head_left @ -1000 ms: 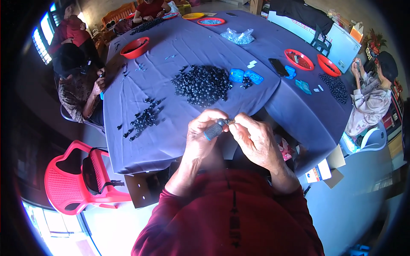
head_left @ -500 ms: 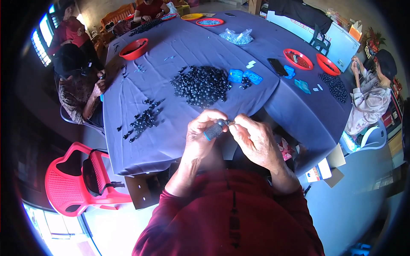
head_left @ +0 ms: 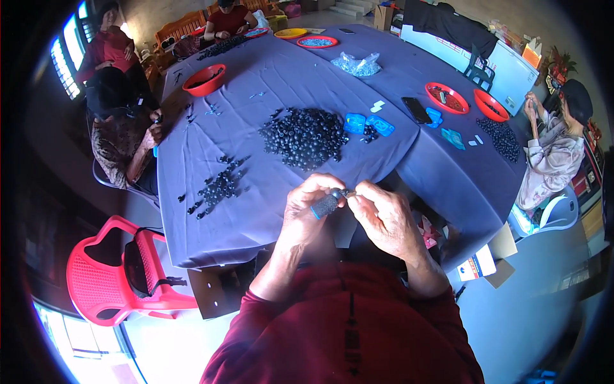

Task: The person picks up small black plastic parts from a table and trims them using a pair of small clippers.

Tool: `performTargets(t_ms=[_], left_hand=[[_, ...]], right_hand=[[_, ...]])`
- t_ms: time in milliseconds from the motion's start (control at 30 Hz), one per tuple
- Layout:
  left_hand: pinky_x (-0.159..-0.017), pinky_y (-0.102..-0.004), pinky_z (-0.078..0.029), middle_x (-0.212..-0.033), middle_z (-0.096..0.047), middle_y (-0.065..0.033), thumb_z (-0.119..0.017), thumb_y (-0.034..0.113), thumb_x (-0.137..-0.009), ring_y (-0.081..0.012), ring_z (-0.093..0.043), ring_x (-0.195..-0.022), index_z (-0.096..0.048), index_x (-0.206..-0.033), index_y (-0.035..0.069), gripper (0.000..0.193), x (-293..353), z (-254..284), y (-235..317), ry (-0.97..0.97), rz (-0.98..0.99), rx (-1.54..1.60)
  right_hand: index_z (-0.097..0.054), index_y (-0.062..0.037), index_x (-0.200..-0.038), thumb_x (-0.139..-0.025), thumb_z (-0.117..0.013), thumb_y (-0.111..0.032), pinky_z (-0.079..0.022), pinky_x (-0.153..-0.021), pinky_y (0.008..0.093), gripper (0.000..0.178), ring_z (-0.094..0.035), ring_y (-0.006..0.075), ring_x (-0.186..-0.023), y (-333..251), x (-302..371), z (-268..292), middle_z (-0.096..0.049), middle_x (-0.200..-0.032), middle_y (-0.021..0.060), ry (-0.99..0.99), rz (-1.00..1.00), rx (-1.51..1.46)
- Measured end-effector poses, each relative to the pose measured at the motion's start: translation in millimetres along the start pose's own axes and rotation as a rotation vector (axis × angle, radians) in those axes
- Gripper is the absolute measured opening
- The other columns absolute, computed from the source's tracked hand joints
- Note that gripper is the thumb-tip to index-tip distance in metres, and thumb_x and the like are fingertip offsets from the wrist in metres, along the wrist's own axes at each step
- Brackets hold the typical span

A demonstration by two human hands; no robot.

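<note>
Just past the table's near edge, my left hand (head_left: 302, 210) pinches a small black round part (head_left: 335, 192). One of its fingers wears a dark finger sleeve (head_left: 325, 205) with a blue rim. My right hand (head_left: 389, 223) meets it from the right, thumb and forefinger closed at the part's edge; a tiny piece seems to be between them, too small to name. Beyond my hands lies a large heap of similar black round parts (head_left: 302, 137). To the left is a looser group of black pieces (head_left: 220, 184), some with stems.
A purple cloth covers the table (head_left: 256, 224). On it are a red bowl (head_left: 204, 80), blue plastic cases (head_left: 355, 123), a clear bag (head_left: 355, 64), a phone (head_left: 417, 110) and red trays (head_left: 447, 98). Several people sit or stand around. A pink chair (head_left: 102, 272) stands left.
The view has shifted slightly, so the table appears a little lower. Both hands keep their grip close together; the black part and finger sleeve have turned a little.
</note>
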State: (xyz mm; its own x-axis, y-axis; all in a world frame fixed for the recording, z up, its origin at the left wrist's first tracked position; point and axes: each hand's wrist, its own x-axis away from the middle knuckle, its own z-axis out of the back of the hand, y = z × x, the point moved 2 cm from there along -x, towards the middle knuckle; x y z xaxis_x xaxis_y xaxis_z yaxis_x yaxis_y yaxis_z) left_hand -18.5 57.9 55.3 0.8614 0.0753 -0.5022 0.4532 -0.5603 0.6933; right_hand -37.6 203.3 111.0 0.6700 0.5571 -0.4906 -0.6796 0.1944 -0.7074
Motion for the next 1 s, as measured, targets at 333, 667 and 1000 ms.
performTargets(t_ms=[333,667,1000], left_hand=[[-0.070,-0.0247,-0.045,-0.090,-0.056,-0.0111,-0.064,0.008,-0.076,-0.0148,-0.055,-0.078,-0.054,-0.094,-0.003,0.023,-0.3,-2.0,-1.1,-0.015,-0.016,-0.039],[-0.069,-0.0242,-0.045,-0.090,-0.056,-0.0109,-0.064,0.007,-0.076,-0.0142,-0.055,-0.077,-0.054,-0.095,-0.005,0.024,0.4,-2.1,-1.8,0.013,-0.019,-0.104],[-0.070,-0.0230,-0.043,-0.084,-0.057,-0.0048,-0.056,-0.007,-0.076,-0.0104,-0.053,-0.077,-0.057,-0.093,-0.001,0.018,0.5,-3.4,-3.2,-0.034,0.039,-0.129]], right_hand=[[-0.044,-0.0006,-0.072,-0.085,-0.054,-0.013,-0.033,-0.046,0.0266,0.021,-0.032,0.0108,-0.050,2.0,1.0,1.3,-0.035,-0.056,0.0079,-0.019,-0.023,-0.045],[-0.043,-0.0032,-0.073,-0.086,-0.051,-0.015,-0.034,-0.043,0.0370,0.019,-0.047,0.0358,-0.049,3.5,0.9,2.3,-0.043,-0.053,0.0171,-0.039,-0.007,0.015],[-0.047,-0.0007,-0.074,-0.084,-0.054,-0.012,-0.033,-0.045,0.0281,0.016,-0.032,0.0124,-0.049,2.9,2.0,-1.6,-0.035,-0.055,0.0104,-0.019,-0.002,0.014]])
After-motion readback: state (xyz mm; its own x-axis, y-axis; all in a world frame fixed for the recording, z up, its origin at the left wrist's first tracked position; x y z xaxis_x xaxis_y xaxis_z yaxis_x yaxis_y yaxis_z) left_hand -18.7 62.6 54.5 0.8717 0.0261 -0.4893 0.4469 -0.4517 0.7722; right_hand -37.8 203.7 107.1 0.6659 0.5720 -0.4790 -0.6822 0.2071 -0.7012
